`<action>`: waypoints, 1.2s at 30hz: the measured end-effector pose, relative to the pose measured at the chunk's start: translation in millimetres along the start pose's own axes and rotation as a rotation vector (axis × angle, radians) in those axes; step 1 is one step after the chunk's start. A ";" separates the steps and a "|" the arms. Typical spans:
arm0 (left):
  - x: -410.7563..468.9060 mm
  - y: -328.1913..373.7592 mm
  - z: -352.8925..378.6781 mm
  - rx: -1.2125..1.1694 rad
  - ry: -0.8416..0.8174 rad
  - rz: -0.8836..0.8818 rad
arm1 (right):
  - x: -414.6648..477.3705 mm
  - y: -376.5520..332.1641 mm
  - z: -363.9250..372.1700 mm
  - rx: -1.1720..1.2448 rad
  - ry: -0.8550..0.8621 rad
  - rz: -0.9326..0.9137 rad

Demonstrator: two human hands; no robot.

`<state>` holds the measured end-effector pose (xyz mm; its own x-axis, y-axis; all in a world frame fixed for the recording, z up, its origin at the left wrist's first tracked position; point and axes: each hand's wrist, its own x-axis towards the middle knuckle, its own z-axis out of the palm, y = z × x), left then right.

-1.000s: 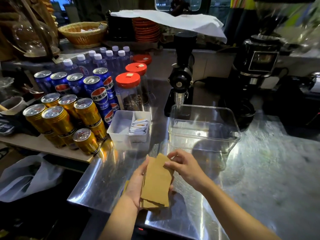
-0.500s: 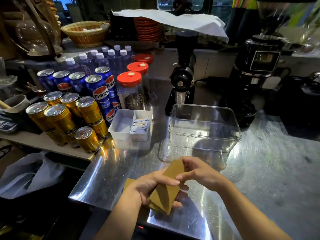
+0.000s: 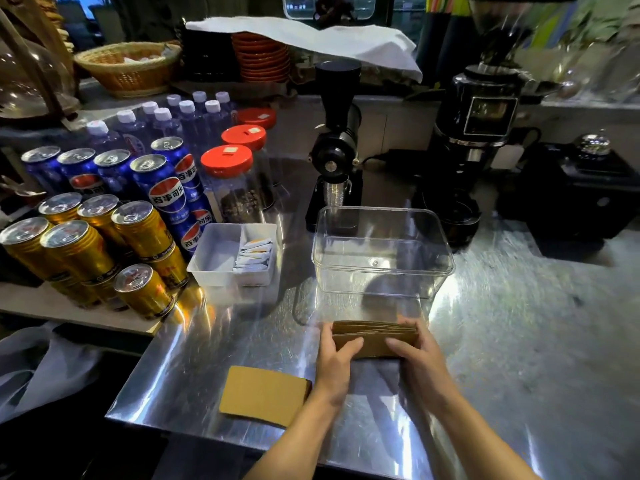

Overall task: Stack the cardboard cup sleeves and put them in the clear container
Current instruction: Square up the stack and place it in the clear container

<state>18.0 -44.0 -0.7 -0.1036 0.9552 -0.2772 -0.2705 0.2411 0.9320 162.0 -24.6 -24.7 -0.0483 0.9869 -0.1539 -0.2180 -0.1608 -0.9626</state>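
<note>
A stack of brown cardboard cup sleeves [image 3: 374,336] stands on its long edge on the steel counter, just in front of the clear container [image 3: 382,271]. My left hand [image 3: 337,362] grips the stack's left end and my right hand [image 3: 420,358] grips its right end. The container is open at the top and holds nothing. One more brown sleeve [image 3: 265,394] lies flat on the counter to the left of my left wrist.
A white divided tray [image 3: 216,271] with sachets sits left of the container. Gold and blue cans [image 3: 138,230], bottles and red-lidded jars [image 3: 230,181] crowd the left. Two black grinders [image 3: 336,147] stand behind the container. The counter's front edge [image 3: 207,434] is near.
The stack has turned from a tilted, upright hold to lying level on its long edge. Both hands carried it forward and right toward the container. A flat sleeve on the counter is now uncovered.
</note>
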 end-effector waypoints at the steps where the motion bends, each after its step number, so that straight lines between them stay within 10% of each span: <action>1: 0.0 -3.4 2.8 -0.054 0.000 -0.013 | -2.6 2.8 2.1 0.025 0.048 0.009; 17: 10.4 -14.7 10.5 0.064 0.170 0.115 | -4.8 13.0 16.4 -0.131 0.345 -0.130; 23: 7.9 -7.2 -7.3 0.251 -0.195 0.014 | -1.7 7.2 15.5 -0.097 0.383 -0.069; 36: 14.7 75.3 -68.9 0.501 0.041 -0.002 | -4.4 -27.2 60.2 -0.343 -0.068 -0.130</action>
<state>-69.9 -23.6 49.4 -0.1436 0.9495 -0.2790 0.2211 0.3056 0.9261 109.5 -25.3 15.6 -0.1091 0.9938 -0.0215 0.1126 -0.0091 -0.9936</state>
